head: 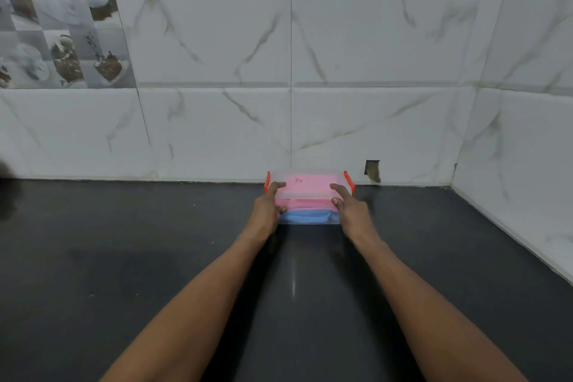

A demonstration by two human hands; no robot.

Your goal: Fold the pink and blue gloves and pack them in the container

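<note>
A clear plastic container (310, 195) with a lid and orange side clips stands on the dark counter against the back wall. Through its walls I see the folded pink glove (305, 203) lying on top of the folded blue glove (307, 216). My left hand (268, 208) grips the container's left end, fingers over the lid and thumb on the front. At the right end my right hand (348, 205) holds it the same way.
The black countertop (155, 257) runs wide to the left and right. White marble-pattern tiles form the back wall (291, 118) and the right side wall (527, 149). A small hole (373, 170) shows in the tile just right of the container.
</note>
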